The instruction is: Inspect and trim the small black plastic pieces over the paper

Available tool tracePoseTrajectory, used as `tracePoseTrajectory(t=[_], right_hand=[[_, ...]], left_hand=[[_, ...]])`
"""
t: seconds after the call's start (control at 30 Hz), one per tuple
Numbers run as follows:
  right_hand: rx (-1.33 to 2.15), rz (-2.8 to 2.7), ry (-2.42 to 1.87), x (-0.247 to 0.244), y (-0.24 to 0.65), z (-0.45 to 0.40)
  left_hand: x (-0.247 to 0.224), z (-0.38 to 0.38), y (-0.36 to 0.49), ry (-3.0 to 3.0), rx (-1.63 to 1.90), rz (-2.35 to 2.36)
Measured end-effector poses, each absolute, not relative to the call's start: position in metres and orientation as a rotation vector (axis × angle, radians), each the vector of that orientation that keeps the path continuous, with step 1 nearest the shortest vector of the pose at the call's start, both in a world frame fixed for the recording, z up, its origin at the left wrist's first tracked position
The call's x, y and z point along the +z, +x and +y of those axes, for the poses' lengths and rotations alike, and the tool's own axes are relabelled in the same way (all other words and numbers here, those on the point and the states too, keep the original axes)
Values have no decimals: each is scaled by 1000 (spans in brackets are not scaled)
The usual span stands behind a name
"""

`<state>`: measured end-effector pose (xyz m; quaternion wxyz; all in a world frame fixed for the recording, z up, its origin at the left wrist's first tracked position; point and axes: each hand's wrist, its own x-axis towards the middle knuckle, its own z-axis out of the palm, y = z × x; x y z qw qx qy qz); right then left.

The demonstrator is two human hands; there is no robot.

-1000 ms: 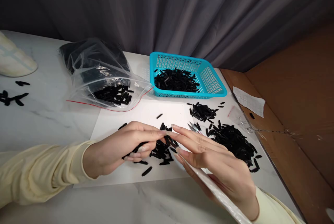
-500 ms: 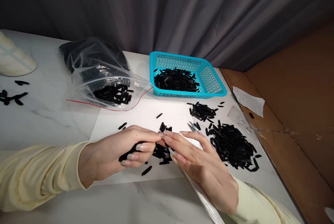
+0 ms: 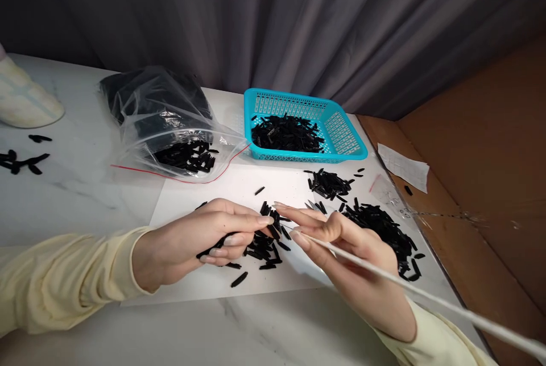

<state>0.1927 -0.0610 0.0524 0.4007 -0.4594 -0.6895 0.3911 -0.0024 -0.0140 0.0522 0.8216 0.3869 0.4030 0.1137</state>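
My left hand (image 3: pixel 187 235) is closed, its thumb and forefinger pinching the end of a slim black piece (image 3: pixel 275 232). More black pieces (image 3: pixel 211 248) are tucked under its curled fingers. Facing it, my right hand (image 3: pixel 362 252) grips a long white rod (image 3: pixel 430 292) between thumb and fingers. The rod slants down to the right; a thin, needle-like tip points toward my left fingertips. Whether the tip touches the pinched piece is too small to tell. Below the fingertips, loose black pieces (image 3: pixel 261 248) lie on a white sheet (image 3: pixel 187 190).
Behind stands a turquoise basket (image 3: pixel 298 153) holding black pieces, beside an open zip bag (image 3: pixel 157 104) of more. Two piles, one small (image 3: pixel 328 184) and one large (image 3: pixel 379 224), lie right. Scissor blades (image 3: pixel 315 207) show behind my right hand. A paper slip (image 3: pixel 403 166) lies far right.
My right hand has drawn back to the right from my left fingertips and turned. The white rod swung up to a flatter slant. My left hand has barely moved.
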Motion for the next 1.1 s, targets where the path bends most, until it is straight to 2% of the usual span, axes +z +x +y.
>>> tracePoseTrajectory(t=[0.13, 0.33, 0.57, 1.1], right_hand=[[1296, -1566, -1212, 67, 196, -60], [1431, -1447, -1277, 75, 195, -60], [1485, -1294, -1234, 77, 193, -61], [1428, -1417, -1248, 75, 195, -62]], left_hand=[[60, -15, -3, 1091, 280, 874], [63, -16, -4, 1288, 309, 895], [63, -19, -6, 1397, 307, 933], [65, -23, -4, 1483, 356, 966]])
